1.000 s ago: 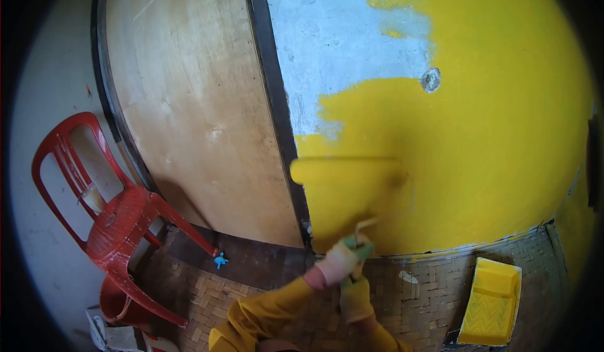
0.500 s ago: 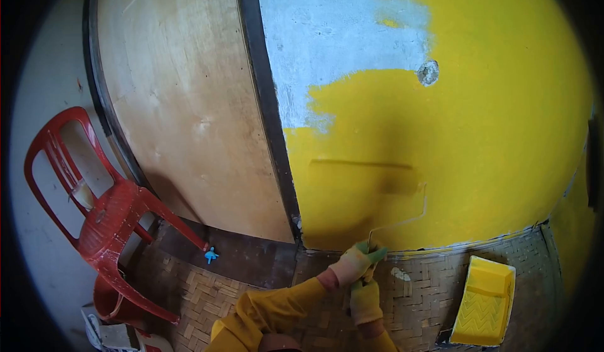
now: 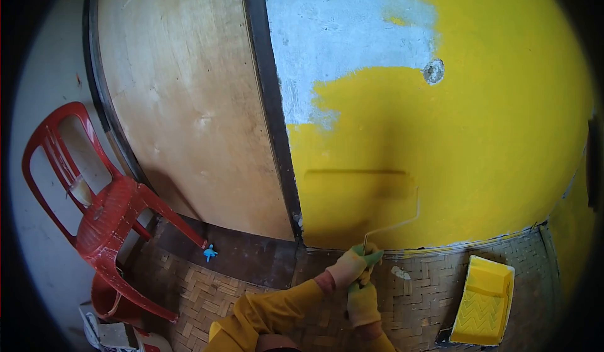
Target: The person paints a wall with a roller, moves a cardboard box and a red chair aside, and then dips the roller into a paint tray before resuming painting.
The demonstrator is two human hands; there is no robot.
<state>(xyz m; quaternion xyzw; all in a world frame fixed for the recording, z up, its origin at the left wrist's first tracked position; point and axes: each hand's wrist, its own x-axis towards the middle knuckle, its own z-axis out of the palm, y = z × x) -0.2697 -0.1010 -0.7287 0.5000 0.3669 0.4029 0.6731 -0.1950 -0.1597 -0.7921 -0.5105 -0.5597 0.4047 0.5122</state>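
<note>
My left hand (image 3: 350, 268), in a pale glove with green fingers, is closed around the handle of a paint roller. Just below it my right hand (image 3: 363, 303), gloved in yellowish fabric, is closed on the lower part of the same handle. The bent wire frame of the paint roller (image 3: 395, 226) runs up and right from my hands. Its yellow cover lies against the lower part of the yellow-painted wall (image 3: 491, 132) and blends with the paint. A pale blue-white unpainted area (image 3: 346, 31) shows higher up.
A yellow paint tray (image 3: 483, 301) rests on the woven floor at right. At left stand a paint-spattered red plastic chair (image 3: 107, 220) with a cup on it, a reddish bucket (image 3: 107, 301) and a small blue object (image 3: 209, 252). A wooden panel (image 3: 189, 113) adjoins the wall.
The roller has moved slightly down and left on the wall, with both hands still on its handle. The view has shifted a little.
</note>
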